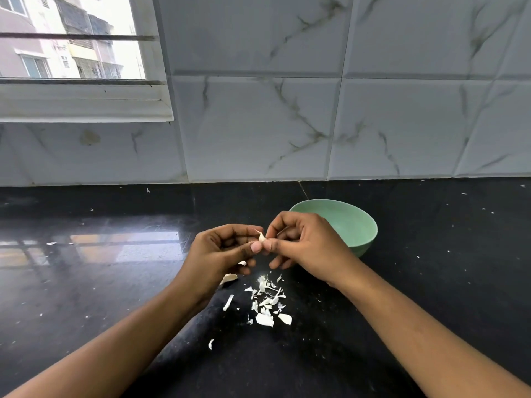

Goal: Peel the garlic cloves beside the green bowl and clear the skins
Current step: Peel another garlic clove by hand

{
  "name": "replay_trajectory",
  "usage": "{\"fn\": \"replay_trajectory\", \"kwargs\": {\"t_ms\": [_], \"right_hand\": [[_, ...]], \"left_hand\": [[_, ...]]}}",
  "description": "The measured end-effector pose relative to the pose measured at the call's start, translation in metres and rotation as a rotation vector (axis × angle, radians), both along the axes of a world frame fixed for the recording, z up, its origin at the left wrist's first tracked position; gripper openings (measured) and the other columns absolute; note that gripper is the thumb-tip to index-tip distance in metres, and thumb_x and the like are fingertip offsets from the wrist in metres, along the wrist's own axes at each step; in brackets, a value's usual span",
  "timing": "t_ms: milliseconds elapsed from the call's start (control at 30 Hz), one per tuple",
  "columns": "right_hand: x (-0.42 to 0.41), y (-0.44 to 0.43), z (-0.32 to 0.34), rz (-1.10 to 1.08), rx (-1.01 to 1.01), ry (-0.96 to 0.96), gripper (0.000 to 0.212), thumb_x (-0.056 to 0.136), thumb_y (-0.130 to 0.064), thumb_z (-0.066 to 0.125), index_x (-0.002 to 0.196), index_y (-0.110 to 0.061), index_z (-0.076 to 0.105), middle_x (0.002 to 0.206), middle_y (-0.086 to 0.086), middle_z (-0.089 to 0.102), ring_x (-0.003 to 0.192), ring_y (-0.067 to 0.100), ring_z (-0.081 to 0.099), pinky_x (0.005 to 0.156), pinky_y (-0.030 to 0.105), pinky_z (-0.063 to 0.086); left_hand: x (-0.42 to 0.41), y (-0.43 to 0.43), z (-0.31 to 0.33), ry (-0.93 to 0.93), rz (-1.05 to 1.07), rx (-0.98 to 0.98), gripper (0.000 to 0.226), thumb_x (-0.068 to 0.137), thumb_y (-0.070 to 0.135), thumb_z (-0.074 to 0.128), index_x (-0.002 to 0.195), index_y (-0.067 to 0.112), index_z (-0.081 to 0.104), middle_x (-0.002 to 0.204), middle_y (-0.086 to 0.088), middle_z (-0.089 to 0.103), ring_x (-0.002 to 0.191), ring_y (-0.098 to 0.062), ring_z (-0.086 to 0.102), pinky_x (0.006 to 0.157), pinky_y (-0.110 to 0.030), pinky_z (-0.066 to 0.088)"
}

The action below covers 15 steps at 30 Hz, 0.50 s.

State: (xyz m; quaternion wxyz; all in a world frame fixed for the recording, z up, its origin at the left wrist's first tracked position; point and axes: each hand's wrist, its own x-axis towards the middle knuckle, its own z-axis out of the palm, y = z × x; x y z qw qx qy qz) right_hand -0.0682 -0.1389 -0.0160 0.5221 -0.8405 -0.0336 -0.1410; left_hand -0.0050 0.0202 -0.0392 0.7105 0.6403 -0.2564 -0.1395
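Observation:
A small garlic clove (261, 237) with a curl of skin sticking up is held above the black counter, in front of the green bowl (350, 225). My left hand (221, 251) pinches it from the left, thumb and fingers curled round it. My right hand (301, 242) pinches it from the right with thumb and forefinger. A pile of white garlic skins (267, 300) lies on the counter just below my hands. Another pale piece (228, 278) lies partly hidden under my left hand. The bowl's inside is partly hidden by my right hand.
The black counter (86, 268) runs to a marble-tiled wall (316, 124) behind the bowl. A window (71, 53) sits at the upper left. Stray skin flakes (211, 343) are scattered near my forearms.

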Motion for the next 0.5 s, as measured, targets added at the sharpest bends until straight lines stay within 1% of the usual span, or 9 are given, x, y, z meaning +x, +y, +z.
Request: {"fn": "replay_trajectory", "kwargs": {"t_ms": [67, 100, 167, 233, 300, 367, 433, 500], "right_hand": [[0.0005, 0.0005, 0.0007, 0.073, 0.185, 0.075, 0.008, 0.086, -0.007, 0.066, 0.082, -0.007, 0.059, 0.066, 0.006, 0.069, 0.056, 0.016, 0.067, 0.054, 0.024, 0.053], [0.0006, 0.0007, 0.0003, 0.096, 0.229, 0.098, 0.008, 0.087, -0.006, 0.064, 0.083, -0.007, 0.058, 0.066, 0.005, 0.069, 0.055, 0.014, 0.066, 0.053, 0.024, 0.053], [0.0017, 0.0003, -0.0019, 0.114, 0.244, 0.123, 0.006, 0.089, -0.007, 0.062, 0.085, -0.007, 0.057, 0.068, 0.004, 0.068, 0.055, 0.014, 0.064, 0.051, 0.024, 0.052], [0.0020, -0.0001, -0.0039, 0.109, 0.169, 0.116, 0.007, 0.091, -0.008, 0.060, 0.087, -0.008, 0.055, 0.069, 0.002, 0.067, 0.054, 0.017, 0.064, 0.049, 0.027, 0.052], [0.0025, 0.0001, -0.0052, 0.082, -0.020, 0.068, 0.009, 0.093, -0.011, 0.058, 0.086, -0.012, 0.052, 0.070, 0.001, 0.066, 0.054, 0.020, 0.065, 0.049, 0.032, 0.053], [0.0026, 0.0010, -0.0057, 0.055, -0.206, 0.015, 0.010, 0.093, -0.013, 0.055, 0.085, -0.016, 0.050, 0.072, 0.002, 0.066, 0.054, 0.020, 0.066, 0.053, 0.039, 0.054], [0.0024, 0.0020, -0.0058, 0.043, -0.267, -0.020, 0.010, 0.094, -0.016, 0.054, 0.086, -0.018, 0.049, 0.070, 0.001, 0.065, 0.052, 0.019, 0.065, 0.054, 0.041, 0.054], [0.0028, 0.0021, -0.0065, 0.027, -0.262, -0.034, 0.011, 0.094, -0.020, 0.054, 0.085, -0.019, 0.049, 0.066, -0.002, 0.063, 0.049, 0.016, 0.063, 0.052, 0.039, 0.053]], "left_hand": [[-0.0012, -0.0012, -0.0003, 0.060, -0.020, -0.017, 0.023, 0.067, 0.012, 0.070, 0.090, 0.008, 0.071, 0.066, -0.003, 0.067, 0.053, -0.009, 0.057, 0.049, -0.018, 0.049], [-0.0016, -0.0016, -0.0002, 0.086, -0.023, -0.018, 0.021, 0.066, 0.012, 0.070, 0.087, 0.009, 0.072, 0.064, -0.003, 0.066, 0.053, -0.008, 0.056, 0.048, -0.017, 0.048], [-0.0018, -0.0020, -0.0004, 0.118, -0.020, -0.021, 0.018, 0.066, 0.013, 0.070, 0.083, 0.009, 0.073, 0.063, -0.005, 0.066, 0.052, -0.008, 0.056, 0.047, -0.016, 0.047], [-0.0024, -0.0022, -0.0013, 0.111, -0.003, -0.014, 0.019, 0.065, 0.015, 0.071, 0.083, 0.010, 0.074, 0.066, -0.007, 0.068, 0.054, -0.008, 0.058, 0.048, -0.017, 0.048], [-0.0032, -0.0024, -0.0018, 0.052, 0.031, 0.021, 0.018, 0.065, 0.018, 0.072, 0.082, 0.012, 0.074, 0.070, -0.010, 0.070, 0.058, -0.010, 0.061, 0.050, -0.019, 0.049], [-0.0034, -0.0020, -0.0019, -0.002, 0.056, 0.042, 0.014, 0.067, 0.017, 0.072, 0.081, 0.013, 0.074, 0.072, -0.013, 0.072, 0.062, -0.012, 0.066, 0.052, -0.021, 0.052], [-0.0031, -0.0009, -0.0016, -0.035, 0.060, 0.040, 0.010, 0.072, 0.009, 0.071, 0.081, 0.012, 0.073, 0.073, -0.013, 0.072, 0.062, -0.014, 0.067, 0.054, -0.022, 0.054], [-0.0029, -0.0003, -0.0020, -0.081, 0.072, 0.048, 0.014, 0.075, 0.003, 0.070, 0.083, 0.014, 0.074, 0.073, -0.011, 0.073, 0.061, -0.015, 0.067, 0.057, -0.025, 0.055]]}}
